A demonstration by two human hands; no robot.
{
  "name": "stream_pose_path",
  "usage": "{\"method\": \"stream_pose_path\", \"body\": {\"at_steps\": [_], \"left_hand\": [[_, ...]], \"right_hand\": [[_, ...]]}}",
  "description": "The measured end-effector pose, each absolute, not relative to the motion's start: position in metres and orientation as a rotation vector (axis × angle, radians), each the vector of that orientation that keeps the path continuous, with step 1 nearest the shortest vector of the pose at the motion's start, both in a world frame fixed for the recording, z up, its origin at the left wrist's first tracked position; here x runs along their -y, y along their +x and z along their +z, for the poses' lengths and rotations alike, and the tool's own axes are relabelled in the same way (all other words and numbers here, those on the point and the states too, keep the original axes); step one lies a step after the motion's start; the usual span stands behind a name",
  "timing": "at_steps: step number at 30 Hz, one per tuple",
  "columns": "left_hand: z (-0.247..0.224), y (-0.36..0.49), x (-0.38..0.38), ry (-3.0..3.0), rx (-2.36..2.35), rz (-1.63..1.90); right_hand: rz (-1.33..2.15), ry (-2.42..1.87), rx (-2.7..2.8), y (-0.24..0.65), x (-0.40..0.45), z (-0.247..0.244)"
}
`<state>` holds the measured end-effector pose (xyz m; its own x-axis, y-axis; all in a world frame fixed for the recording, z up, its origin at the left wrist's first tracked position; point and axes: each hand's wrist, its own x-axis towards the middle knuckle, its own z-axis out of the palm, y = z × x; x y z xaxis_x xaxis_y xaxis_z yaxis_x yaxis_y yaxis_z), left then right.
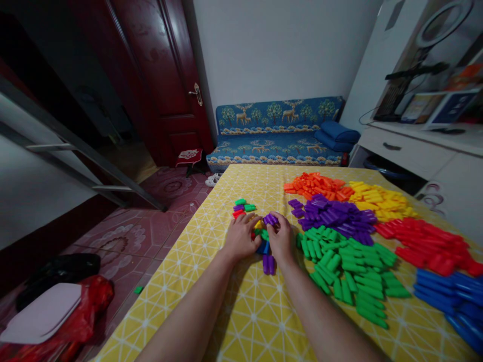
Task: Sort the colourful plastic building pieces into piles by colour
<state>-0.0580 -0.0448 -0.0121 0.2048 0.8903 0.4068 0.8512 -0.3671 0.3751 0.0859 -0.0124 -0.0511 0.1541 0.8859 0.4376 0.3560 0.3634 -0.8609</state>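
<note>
On the yellow patterned table, my right hand (279, 240) pinches a purple piece (270, 219) between thumb and fingers. Close beside it, my left hand (241, 236) has its fingers bent over a small cluster of joined plastic pieces; what it grips, if anything, is hidden. Between the hands the cluster shows yellow, green, red and blue (263, 247) parts. A purple double piece (268, 264) extends toward me at its near end. Just beyond my left hand are green pieces (249, 207), a purple one and a red one (238, 213).
Piles of orange (317, 186), purple (335, 216), yellow (383, 201), green (350, 266), red (433, 246) and blue (449, 296) pieces cover the table's right side. A blue sofa (264, 143) stands behind the table. A green piece (138, 289) lies on the floor at left.
</note>
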Motion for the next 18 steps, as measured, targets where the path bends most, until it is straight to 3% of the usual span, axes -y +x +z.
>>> {"method": "stream_pose_path", "body": {"at_steps": [5, 11, 18], "left_hand": [[-0.016, -0.057, 0.032, 2.294, -1.739, 0.819], [-0.028, -0.061, 0.022, 2.141, -1.72, 1.122], [-0.033, -0.064, 0.021, 2.037, -1.326, 1.443]], "right_hand": [[0.546, -1.224, 1.464, 0.086, 0.015, -0.048], [0.493, -1.26, 1.562, 0.087, 0.02, -0.04], [0.266, -1.211, 1.729, 0.087, 0.026, -0.035]]}}
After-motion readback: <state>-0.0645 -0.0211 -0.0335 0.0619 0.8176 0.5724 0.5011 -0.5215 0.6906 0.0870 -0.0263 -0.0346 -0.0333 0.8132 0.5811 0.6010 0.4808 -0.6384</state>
